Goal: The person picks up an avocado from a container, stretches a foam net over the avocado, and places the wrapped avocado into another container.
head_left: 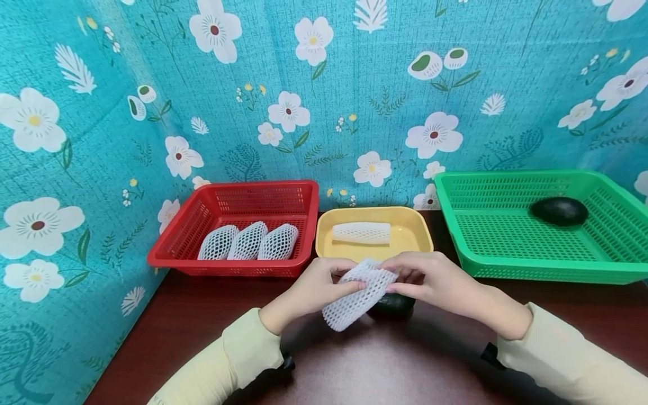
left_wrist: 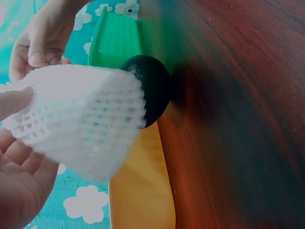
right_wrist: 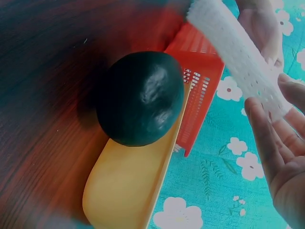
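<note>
Between both hands is a white foam net sleeve [head_left: 349, 306], tilted above the table. My left hand [head_left: 321, 286] grips its left side, thumb on the near face. At its upper right end, my right hand [head_left: 440, 281] pinches the edge; the right wrist view shows the thumb and fingers around that end of the sleeve [right_wrist: 238, 52]. A dark green avocado [head_left: 392, 306] lies on the table just behind and below the sleeve, partly covered in the head view. Its glossy skin [right_wrist: 140, 98] shows fully in the right wrist view, outside the sleeve.
A red basket [head_left: 233, 270] at the left holds three net-wrapped items [head_left: 248, 242]. The yellow tray [head_left: 405, 216] behind my hands contains another foam net sleeve [head_left: 361, 232]. At the right, a green basket [head_left: 506, 225] holds a dark avocado [head_left: 559, 211]. Floral cloth [head_left: 324, 112] hangs behind.
</note>
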`<state>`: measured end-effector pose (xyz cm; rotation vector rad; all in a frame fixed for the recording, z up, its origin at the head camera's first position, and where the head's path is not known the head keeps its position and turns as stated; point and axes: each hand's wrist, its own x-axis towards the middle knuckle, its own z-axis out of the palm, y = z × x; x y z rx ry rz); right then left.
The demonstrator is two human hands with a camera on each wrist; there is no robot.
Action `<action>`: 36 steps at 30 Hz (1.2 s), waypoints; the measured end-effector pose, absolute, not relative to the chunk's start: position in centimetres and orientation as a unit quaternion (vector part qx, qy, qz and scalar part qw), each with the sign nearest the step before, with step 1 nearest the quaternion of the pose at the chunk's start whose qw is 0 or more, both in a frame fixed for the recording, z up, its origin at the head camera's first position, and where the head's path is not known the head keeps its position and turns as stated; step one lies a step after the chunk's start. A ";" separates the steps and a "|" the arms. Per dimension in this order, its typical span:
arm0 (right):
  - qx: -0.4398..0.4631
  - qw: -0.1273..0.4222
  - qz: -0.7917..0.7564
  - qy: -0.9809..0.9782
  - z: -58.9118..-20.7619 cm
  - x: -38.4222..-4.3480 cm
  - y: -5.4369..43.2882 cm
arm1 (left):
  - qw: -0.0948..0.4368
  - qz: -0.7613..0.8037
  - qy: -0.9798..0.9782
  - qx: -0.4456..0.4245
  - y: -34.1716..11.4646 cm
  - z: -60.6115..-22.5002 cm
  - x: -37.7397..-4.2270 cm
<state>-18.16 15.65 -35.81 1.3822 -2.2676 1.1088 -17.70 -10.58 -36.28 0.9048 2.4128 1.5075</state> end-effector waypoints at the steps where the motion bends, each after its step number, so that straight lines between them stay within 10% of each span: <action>1: 0.474 0.131 0.381 -0.783 -35.8 -18.2 15.7 | 0.073 0.506 0.807 0.294 -10.6 -36.3 -17.6; 15: 0.484 0.132 0.368 -0.783 -36.1 -18.1 17.0 | 0.028 0.495 0.832 0.248 -11.6 -36.1 -18.2; 36: 0.567 0.173 0.375 -0.713 -36.0 -18.7 15.7 | 0.121 0.555 0.764 0.307 -10.7 -36.4 -17.4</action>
